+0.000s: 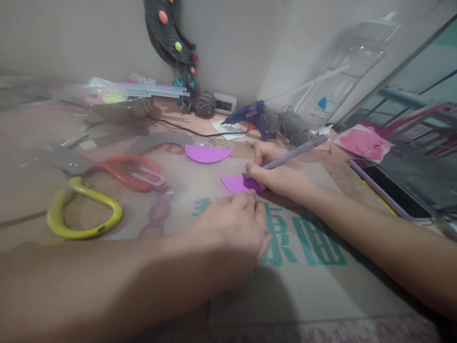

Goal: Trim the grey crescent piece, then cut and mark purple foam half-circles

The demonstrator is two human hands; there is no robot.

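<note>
A grey-purple pen (294,153) slants up to the right, gripped in my right hand (273,169). Its tip is hidden behind my fingers, over a small purple half-circle (234,183) that looks like paper or foam sheet. At that piece's lower edge, my left hand (237,226) steadies it with bent fingers held close together. A second purple half-circle (210,153) lies apart, a little farther back to the left. Both pieces rest on a flat cardboard sheet (314,300) printed with green characters.
At left lie yellow-handled scissors (85,233) and an orange-handled tool (128,174). Behind stand a blue glue gun (250,114), grey yarn (294,126), a bowl (121,112) with clear sticks and a small clock (225,102). A phone (392,190) lies right; a decorated grey crescent (167,38) hangs behind.
</note>
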